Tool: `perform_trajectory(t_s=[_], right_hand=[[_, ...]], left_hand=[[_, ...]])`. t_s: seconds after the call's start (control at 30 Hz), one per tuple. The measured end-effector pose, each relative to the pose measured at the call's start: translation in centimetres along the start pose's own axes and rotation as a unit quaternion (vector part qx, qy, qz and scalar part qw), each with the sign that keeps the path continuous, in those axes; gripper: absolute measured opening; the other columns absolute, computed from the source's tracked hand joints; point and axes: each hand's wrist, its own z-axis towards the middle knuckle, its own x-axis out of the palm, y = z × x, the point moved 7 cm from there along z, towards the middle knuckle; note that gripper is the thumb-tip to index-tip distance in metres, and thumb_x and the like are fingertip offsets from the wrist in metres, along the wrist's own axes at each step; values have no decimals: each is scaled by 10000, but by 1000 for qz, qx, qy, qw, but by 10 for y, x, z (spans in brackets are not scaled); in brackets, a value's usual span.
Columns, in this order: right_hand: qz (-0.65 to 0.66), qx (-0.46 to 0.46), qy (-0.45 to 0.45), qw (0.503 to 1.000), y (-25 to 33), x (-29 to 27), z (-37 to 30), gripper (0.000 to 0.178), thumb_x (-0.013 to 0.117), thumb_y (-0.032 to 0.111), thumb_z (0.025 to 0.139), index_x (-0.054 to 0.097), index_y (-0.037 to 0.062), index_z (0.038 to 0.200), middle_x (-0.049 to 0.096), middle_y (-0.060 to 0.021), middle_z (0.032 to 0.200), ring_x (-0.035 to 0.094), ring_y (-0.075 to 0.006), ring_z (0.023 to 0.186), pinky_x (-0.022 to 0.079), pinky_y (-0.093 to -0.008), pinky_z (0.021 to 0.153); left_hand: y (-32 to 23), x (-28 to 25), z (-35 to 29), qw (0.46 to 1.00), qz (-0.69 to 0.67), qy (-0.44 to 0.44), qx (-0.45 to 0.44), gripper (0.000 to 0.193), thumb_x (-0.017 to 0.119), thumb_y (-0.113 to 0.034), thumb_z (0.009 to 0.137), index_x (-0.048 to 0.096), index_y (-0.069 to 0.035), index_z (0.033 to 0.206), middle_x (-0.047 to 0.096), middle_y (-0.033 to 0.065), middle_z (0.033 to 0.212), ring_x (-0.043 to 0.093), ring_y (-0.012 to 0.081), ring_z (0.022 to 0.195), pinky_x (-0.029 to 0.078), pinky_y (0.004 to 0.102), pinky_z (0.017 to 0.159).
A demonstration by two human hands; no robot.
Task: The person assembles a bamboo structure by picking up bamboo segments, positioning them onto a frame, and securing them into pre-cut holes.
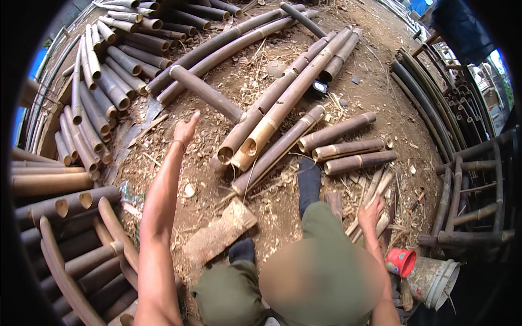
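Note:
My left arm is stretched forward over the chip-strewn ground, and my left hand [186, 129] holds nothing that I can see. Its thumb stands apart; the other fingers are partly hidden. Just beyond it lies a short bamboo pole [206, 93], its near end against two long notched bamboo poles [291, 92] lying side by side. Down by my right leg, my right hand [371, 213] is closed around split bamboo strips [375, 187]. Several short bamboo pieces [340, 130] lie ahead of that hand, and a longer pole [280, 149] lies left of them.
Cut bamboo [114, 81] is stacked at the far left, with bamboo frames [81, 261] at near left and a bamboo rack [473, 201] at right. A wood block [220, 231] lies by my feet. A red container [401, 262] and dirty white bucket [435, 282] sit at near right.

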Motion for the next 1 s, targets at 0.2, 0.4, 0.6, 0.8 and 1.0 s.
perform_trajectory(t_s=[0.2, 0.4, 0.6, 0.8, 1.0], right_hand=[[53, -185, 60, 979, 136, 61, 165, 743, 672, 132, 792, 359, 6, 1453, 390, -227, 1381, 393, -394, 1303, 316, -471, 1120], [-4, -167, 173, 971, 189, 168, 290, 901, 701, 238, 749, 265, 80, 1522, 331, -218, 1468, 368, -440, 1336, 351, -498, 1116], [-74, -156, 251, 953, 224, 230, 359, 1054, 783, 324, 715, 187, 121, 1559, 190, -209, 1594, 261, -426, 1432, 291, -491, 1171], [-96, -234, 268, 930, 238, 256, 371, 941, 823, 190, 684, 324, 74, 1473, 436, -169, 1382, 426, -418, 1274, 454, -497, 1038], [-158, -226, 263, 925, 197, 233, 397, 809, 876, 192, 569, 500, 142, 1283, 499, -150, 1245, 464, -411, 1184, 509, -489, 934]], left_hand=[[2, 79, 60, 957, -240, 36, -161, 700, 822, -554, 737, 592, -21, 1127, 610, 90, 1032, 612, 241, 889, 511, 440, 770], [-46, 87, 71, 954, -266, -52, -125, 741, 858, -407, 721, 521, -3, 1243, 605, 112, 1155, 615, 267, 1027, 492, 493, 898], [-125, 30, 2, 981, -174, -27, 85, 634, 848, -241, 739, 493, 0, 1207, 611, 102, 1069, 619, 217, 977, 521, 358, 918], [-120, -32, -59, 990, -132, -1, 54, 582, 875, -173, 744, 552, -3, 1197, 659, 97, 1090, 645, 198, 1009, 539, 356, 908], [-141, -51, -44, 990, -95, -42, 99, 651, 852, -109, 772, 517, -6, 1321, 627, 99, 1227, 608, 191, 1125, 508, 330, 975]])
